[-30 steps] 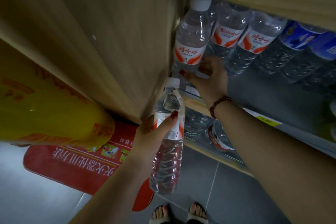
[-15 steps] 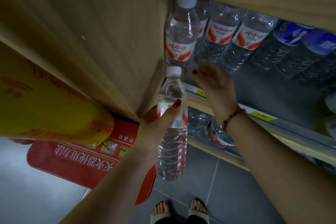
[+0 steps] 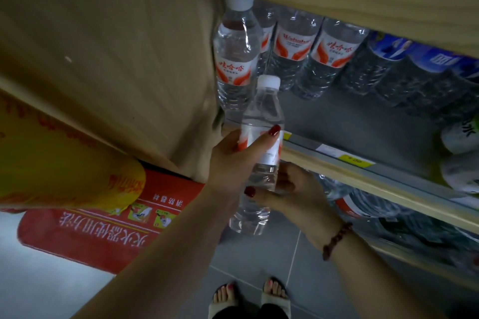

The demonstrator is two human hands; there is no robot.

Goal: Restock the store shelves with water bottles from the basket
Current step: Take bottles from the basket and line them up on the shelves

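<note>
Water bottle (image 3: pixel 261 111) hangs just before the shelf (image 3: pixel 350 122) edge, left hand (image 3: pixel 233 158) gripping its label, right hand (image 3: pixel 293 189) curled round its lower half; shelved bottles (image 3: pixel 234 59) stand behind, this one not yet placed.

- Your right hand (image 3: pixel 291 189) has come off the shelved bottle (image 3: pixel 234 59) at the left end and dropped below the front edge of the shelf (image 3: pixel 337 167).
- It now grips the lower half of the water bottle (image 3: pixel 263 109), thumb across the front, so both hands hold it.
- Your left hand (image 3: pixel 233 159) has raised that bottle; its cap now overlaps the shelved bottle's lower part.
</note>
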